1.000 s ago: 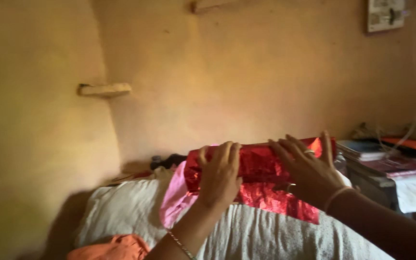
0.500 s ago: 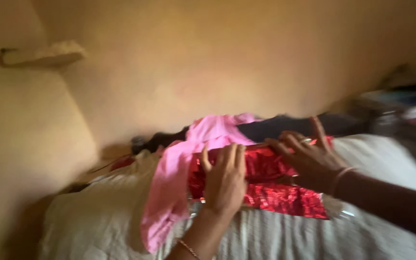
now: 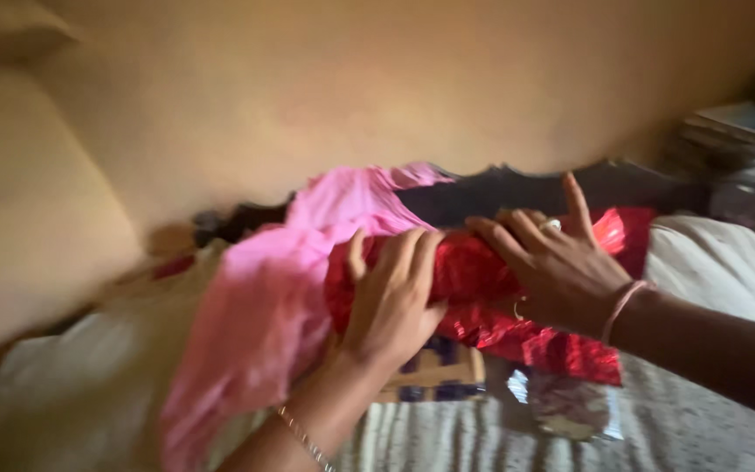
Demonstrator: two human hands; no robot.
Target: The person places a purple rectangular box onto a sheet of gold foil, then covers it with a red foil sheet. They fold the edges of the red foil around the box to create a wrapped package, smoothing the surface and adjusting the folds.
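Both hands — left hand (image 3: 392, 297), right hand (image 3: 557, 267) — lie spread flat on the red foil parcel (image 3: 482, 288); the wrapping looks thin, crinkly, slippery, so gripping the ends seems safest.

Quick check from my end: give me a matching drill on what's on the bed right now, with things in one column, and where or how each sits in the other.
Things:
1. red foil wrap
2. pink cloth
3. left hand
4. right hand

Places or states:
A. draped beside the left end of the red bundle
B. pressed on the bundle, ring on one finger
C. shiny and crinkled, under both hands
D. flat on the bundle's left part, thin chain at the wrist

Pairs: 1-C, 2-A, 3-D, 4-B
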